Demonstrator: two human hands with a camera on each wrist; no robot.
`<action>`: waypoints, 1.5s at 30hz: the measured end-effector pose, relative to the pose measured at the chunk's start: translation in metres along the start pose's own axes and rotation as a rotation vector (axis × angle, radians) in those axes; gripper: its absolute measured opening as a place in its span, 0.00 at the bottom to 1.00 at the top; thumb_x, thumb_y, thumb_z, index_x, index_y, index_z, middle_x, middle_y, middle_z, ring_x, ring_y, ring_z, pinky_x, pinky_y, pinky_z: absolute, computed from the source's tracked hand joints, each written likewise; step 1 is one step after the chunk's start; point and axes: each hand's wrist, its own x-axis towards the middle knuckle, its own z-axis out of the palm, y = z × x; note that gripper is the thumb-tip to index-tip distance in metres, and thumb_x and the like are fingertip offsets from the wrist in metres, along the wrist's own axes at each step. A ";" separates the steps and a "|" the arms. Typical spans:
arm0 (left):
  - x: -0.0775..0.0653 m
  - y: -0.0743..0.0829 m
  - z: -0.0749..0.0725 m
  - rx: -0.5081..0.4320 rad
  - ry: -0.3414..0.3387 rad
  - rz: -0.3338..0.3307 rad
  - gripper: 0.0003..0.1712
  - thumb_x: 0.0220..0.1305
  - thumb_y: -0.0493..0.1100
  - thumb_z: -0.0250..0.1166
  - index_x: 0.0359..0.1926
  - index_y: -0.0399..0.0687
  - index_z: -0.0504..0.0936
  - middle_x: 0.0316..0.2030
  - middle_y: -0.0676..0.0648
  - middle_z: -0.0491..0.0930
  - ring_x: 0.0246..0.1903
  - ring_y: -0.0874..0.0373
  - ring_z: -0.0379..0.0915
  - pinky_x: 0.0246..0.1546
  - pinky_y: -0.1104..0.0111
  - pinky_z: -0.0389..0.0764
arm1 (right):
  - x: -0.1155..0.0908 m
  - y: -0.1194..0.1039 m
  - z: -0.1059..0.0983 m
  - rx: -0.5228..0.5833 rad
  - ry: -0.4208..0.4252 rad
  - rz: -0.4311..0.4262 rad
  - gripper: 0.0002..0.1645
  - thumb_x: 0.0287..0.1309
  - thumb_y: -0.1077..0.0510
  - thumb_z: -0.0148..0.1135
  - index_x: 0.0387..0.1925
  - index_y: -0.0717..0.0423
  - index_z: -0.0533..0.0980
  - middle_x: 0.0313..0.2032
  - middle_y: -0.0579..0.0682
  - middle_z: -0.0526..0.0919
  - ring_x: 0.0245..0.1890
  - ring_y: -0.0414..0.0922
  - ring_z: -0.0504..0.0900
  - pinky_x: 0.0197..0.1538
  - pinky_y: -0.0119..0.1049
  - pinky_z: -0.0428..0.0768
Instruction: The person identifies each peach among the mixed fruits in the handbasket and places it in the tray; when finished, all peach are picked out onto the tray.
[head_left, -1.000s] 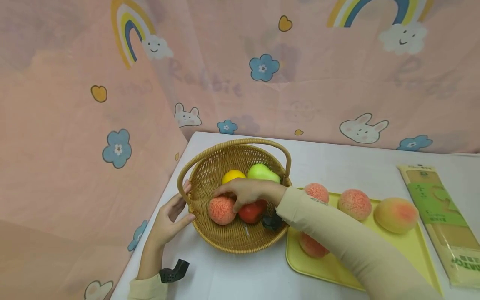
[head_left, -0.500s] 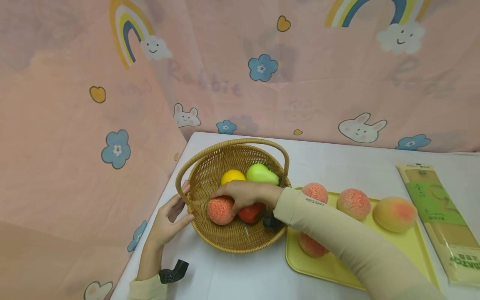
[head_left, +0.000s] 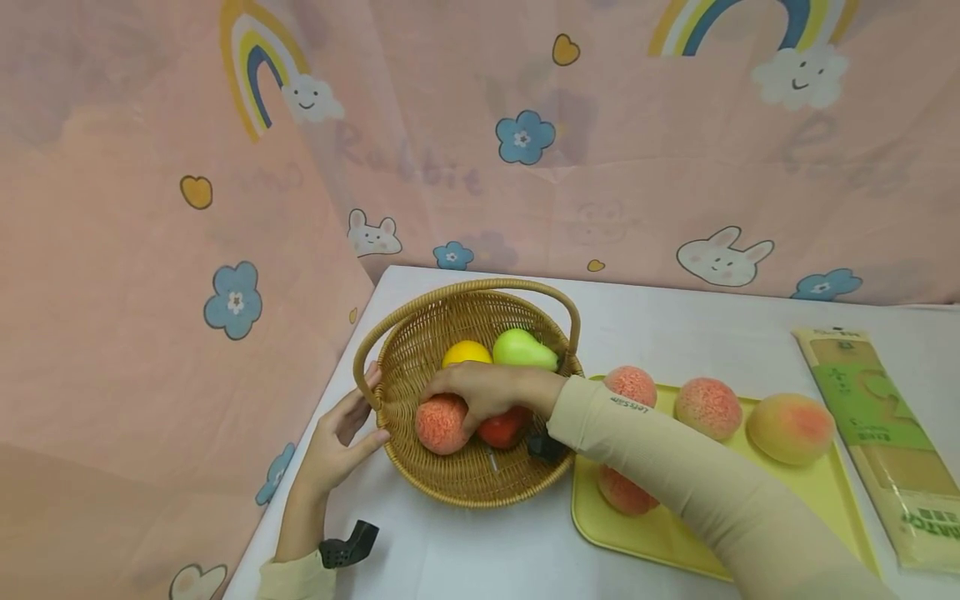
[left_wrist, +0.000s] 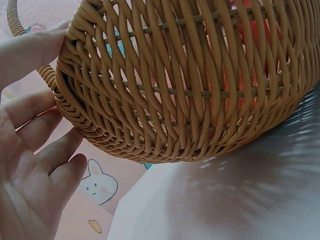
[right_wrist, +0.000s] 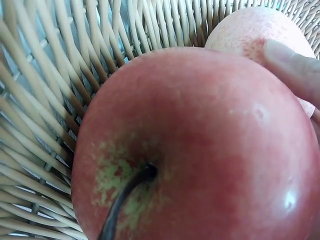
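In the head view, my right hand (head_left: 483, 389) reaches into a wicker basket (head_left: 465, 500) and grips a speckled pink peach (head_left: 441, 425). The thumb shows against that peach (right_wrist: 250, 35) in the right wrist view. Close beside it lies a red apple (head_left: 501, 428), whose dark stem faces the right wrist camera. A yellow round fruit (head_left: 467, 353) and a green pear (head_left: 522, 350) sit farther back in the basket. My left hand (head_left: 341, 437) touches the basket's left rim with spread thumb and fingers; the left wrist view has the fingertips against the woven edge (left_wrist: 70, 95).
Right of the basket, a yellow tray (head_left: 637, 533) bears several peaches, among them a larger yellow-red one (head_left: 791, 429). My right forearm crosses over this tray. A flat green-and-tan package (head_left: 877, 442) lies at the far right. The basket's handle (head_left: 480, 286) arches over its back.
Little differs: both hands keep their places, the right on the peach and the left at the rim. The head view shifts very slightly.
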 end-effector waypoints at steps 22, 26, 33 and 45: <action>-0.003 -0.006 -0.002 -0.042 -0.001 0.037 0.42 0.52 0.21 0.62 0.69 0.31 0.58 0.72 0.32 0.48 0.71 0.56 0.52 0.66 0.75 0.60 | -0.017 -0.012 -0.030 0.305 0.245 -0.097 0.39 0.39 0.53 0.78 0.55 0.49 0.70 0.52 0.41 0.74 0.55 0.37 0.72 0.62 0.33 0.72; -0.003 -0.005 -0.002 -0.043 0.001 0.038 0.42 0.52 0.21 0.62 0.69 0.30 0.57 0.71 0.31 0.47 0.71 0.57 0.52 0.66 0.75 0.60 | -0.028 -0.018 -0.037 0.367 0.290 -0.123 0.41 0.39 0.51 0.78 0.56 0.49 0.70 0.53 0.41 0.75 0.56 0.36 0.72 0.62 0.34 0.72; -0.002 -0.003 -0.001 -0.046 0.001 0.029 0.41 0.53 0.22 0.62 0.68 0.28 0.57 0.71 0.29 0.47 0.71 0.59 0.52 0.66 0.76 0.60 | -0.057 -0.027 -0.045 0.443 0.324 -0.180 0.40 0.41 0.55 0.77 0.57 0.54 0.69 0.55 0.45 0.75 0.58 0.40 0.72 0.62 0.33 0.72; -0.002 -0.004 -0.001 -0.065 0.002 0.054 0.42 0.53 0.21 0.62 0.69 0.29 0.57 0.71 0.29 0.46 0.71 0.56 0.52 0.67 0.74 0.60 | -0.139 -0.026 -0.038 0.451 0.443 -0.188 0.44 0.43 0.61 0.75 0.63 0.53 0.66 0.63 0.48 0.68 0.59 0.43 0.70 0.55 0.39 0.79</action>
